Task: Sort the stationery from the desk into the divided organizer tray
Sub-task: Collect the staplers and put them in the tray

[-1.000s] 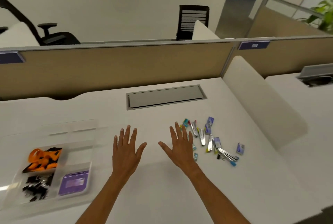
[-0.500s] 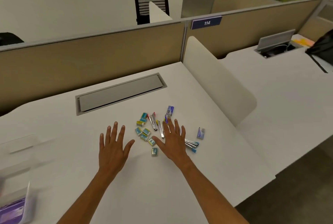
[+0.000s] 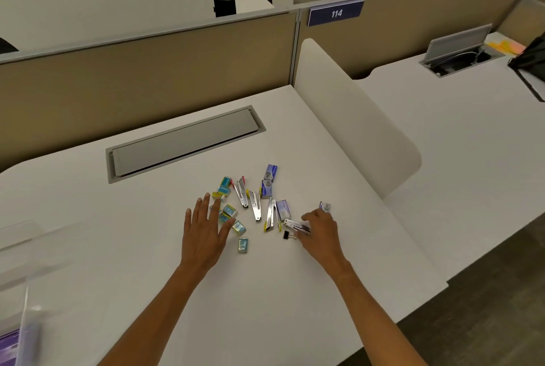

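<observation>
A heap of stationery lies mid-desk: several small teal boxes [image 3: 230, 211], several silver staplers [image 3: 256, 206] splayed open, purple boxes [image 3: 283, 208] and one black binder clip [image 3: 286, 235]. My left hand [image 3: 203, 233] lies flat with straight fingers, its fingertips on the teal boxes at the heap's left side. My right hand [image 3: 320, 230] is at the heap's right side, fingers curled round one end of a silver stapler [image 3: 295, 226]. The clear divided organizer tray [image 3: 20, 265] is cut off at the far left edge, blurred, with a purple box [image 3: 8, 345] in it.
A grey cable hatch [image 3: 182, 144] is set into the desk behind the heap. A white rounded divider [image 3: 354, 118] stands right of it, with a neighbouring desk [image 3: 472, 159] beyond. Beige partitions run along the back. The desk's front edge runs diagonally at the lower right.
The view swung right, pushing the tray almost out of frame. My right hand moved right and curled round a silver stapler. My left hand slid forward onto the teal boxes.
</observation>
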`<state>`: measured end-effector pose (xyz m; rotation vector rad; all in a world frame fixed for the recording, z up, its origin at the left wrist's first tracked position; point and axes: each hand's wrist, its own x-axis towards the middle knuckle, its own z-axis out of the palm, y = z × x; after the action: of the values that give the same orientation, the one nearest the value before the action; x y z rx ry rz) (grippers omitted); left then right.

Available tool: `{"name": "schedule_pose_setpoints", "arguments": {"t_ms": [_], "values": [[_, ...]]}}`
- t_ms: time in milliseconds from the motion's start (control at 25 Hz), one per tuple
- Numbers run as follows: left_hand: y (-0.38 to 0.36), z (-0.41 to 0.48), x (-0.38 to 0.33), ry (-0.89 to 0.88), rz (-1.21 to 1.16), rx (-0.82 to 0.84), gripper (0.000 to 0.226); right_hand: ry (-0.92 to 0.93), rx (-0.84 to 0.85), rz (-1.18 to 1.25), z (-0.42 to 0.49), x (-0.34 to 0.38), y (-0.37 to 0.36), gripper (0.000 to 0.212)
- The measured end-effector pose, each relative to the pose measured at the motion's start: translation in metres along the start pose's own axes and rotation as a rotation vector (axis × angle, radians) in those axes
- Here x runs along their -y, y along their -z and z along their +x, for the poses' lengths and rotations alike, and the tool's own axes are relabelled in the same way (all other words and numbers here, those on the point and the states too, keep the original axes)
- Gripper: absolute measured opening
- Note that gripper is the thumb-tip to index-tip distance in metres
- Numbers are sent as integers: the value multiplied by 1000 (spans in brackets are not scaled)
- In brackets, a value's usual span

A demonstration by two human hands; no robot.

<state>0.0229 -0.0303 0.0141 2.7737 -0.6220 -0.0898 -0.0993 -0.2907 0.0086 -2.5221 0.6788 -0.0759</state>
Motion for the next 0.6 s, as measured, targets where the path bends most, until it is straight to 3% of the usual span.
{"name": "schedule_pose_setpoints", "arguments": {"t_ms": [120,360,600], "values": [[-3,7,-9,-3,-37,9,77,-27,64,-35,-5,-11,7,28],[-7,25,-21,-24,-79,-20,39,-40,66,4,-4,-13,1,9],[-3,50,-42,29,-177,0,33,-71,-9,148,-3,-12,7,6]]}}
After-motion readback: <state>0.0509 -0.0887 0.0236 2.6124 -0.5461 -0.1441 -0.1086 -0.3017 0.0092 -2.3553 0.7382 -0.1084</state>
